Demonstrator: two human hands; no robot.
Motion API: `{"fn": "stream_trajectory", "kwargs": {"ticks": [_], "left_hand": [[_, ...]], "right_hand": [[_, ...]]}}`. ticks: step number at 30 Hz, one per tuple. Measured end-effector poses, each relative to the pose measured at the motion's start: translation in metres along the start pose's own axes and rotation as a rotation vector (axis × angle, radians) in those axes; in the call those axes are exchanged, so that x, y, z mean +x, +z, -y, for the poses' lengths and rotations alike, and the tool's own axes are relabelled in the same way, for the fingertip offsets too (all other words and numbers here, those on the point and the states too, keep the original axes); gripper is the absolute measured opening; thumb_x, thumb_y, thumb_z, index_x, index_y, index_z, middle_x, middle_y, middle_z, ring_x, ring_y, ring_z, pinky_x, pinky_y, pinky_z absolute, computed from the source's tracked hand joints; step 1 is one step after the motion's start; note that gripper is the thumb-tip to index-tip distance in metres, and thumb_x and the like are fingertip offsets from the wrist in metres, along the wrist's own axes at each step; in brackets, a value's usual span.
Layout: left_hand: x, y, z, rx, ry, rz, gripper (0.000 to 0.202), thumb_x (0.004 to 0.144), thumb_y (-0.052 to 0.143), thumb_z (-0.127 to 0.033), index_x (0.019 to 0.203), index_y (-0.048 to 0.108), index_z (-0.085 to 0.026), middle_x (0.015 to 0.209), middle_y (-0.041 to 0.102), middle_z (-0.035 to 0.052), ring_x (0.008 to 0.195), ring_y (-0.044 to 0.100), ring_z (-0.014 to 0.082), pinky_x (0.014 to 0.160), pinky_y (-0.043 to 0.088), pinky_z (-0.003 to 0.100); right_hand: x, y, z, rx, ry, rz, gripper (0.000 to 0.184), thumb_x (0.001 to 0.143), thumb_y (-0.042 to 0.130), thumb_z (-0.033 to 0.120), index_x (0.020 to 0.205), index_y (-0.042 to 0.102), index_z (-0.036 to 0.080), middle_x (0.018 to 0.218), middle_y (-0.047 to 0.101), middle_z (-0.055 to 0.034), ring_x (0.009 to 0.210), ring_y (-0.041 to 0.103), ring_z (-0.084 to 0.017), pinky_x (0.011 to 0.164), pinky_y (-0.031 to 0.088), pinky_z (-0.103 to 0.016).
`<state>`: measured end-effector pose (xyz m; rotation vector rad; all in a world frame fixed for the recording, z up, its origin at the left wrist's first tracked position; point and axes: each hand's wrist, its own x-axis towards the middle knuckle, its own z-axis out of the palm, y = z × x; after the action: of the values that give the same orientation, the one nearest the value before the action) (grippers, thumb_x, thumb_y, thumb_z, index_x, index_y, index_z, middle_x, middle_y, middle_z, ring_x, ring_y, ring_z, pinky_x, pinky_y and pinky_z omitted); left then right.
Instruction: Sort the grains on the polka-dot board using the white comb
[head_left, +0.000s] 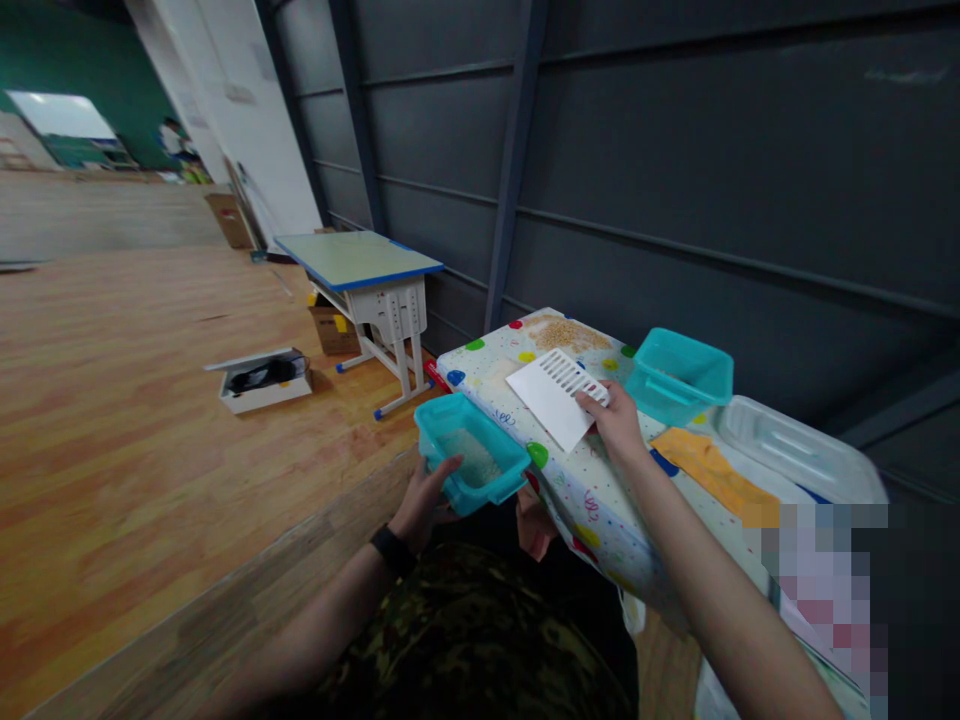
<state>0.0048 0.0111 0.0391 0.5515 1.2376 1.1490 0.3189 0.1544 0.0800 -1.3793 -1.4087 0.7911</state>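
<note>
My left hand [431,498] grips the near side of a turquoise plastic bin [431,425], with the thumb over its rim. White grains [472,455] that look like rice lie in it, beside the table's edge. Closed around the right end of a flat white slotted plate [551,408] is my right hand [611,415], over the tabletop. The plate has a row of slots along its far side. Beyond it, a spread of tan grains [566,333] lies on the table. A paler patch of grains [506,375] shows left of the plate, partly hidden.
The table has a balloon-patterned cloth [592,505]. A second turquoise bin [679,375], a clear lid [802,450] and an orange cloth [709,465] are on the right. A desk [356,258] and an opened white box [266,385] stand left. A dark panelled wall [712,150] rises behind.
</note>
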Motion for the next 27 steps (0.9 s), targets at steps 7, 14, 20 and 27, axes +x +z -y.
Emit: {"fn": "stream_trajectory", "kwargs": {"ticks": [7,14,20,27], "left_hand": [[-0.003,-0.001,-0.009,0.01,-0.011,0.008,0.077,0.081,0.096,-0.058,0.143,0.066,-0.024,0.131,0.082,0.0177,0.09,0.084,0.0298,0.06,0.067,0.035],[-0.003,-0.002,-0.012,-0.002,-0.007,-0.001,0.076,0.084,0.094,-0.052,0.148,0.065,-0.023,0.142,0.08,0.0183,0.089,0.084,0.0283,0.059,0.066,0.033],[-0.003,-0.001,-0.011,-0.012,-0.012,0.003,0.081,0.082,0.096,-0.054,0.15,0.063,-0.024,0.138,0.081,0.0182,0.094,0.085,0.0298,0.062,0.067,0.034],[-0.003,-0.003,-0.008,0.001,-0.016,0.004,0.075,0.083,0.094,-0.054,0.143,0.063,-0.021,0.138,0.08,0.0195,0.092,0.084,0.0308,0.061,0.068,0.036]], "right_hand": [[-0.004,0.013,0.004,-0.002,0.005,0.027,0.054,0.069,0.083,0.068,0.098,0.064,0.028,0.086,0.074,-0.0029,0.079,0.066,-0.026,0.065,0.053,-0.035],[-0.005,0.022,0.01,0.064,0.012,-0.011,0.059,0.066,0.087,0.07,0.099,0.065,0.027,0.09,0.076,-0.0032,0.081,0.068,-0.026,0.064,0.055,-0.034],[-0.017,0.029,0.021,0.258,0.142,0.145,0.066,0.054,0.101,0.065,0.096,0.066,0.026,0.078,0.074,0.0015,0.068,0.066,-0.021,0.056,0.052,-0.03],[-0.017,0.022,0.03,0.376,0.223,0.111,0.07,0.054,0.102,0.066,0.1,0.068,0.026,0.084,0.08,-0.0019,0.07,0.072,-0.023,0.056,0.06,-0.033]]}}
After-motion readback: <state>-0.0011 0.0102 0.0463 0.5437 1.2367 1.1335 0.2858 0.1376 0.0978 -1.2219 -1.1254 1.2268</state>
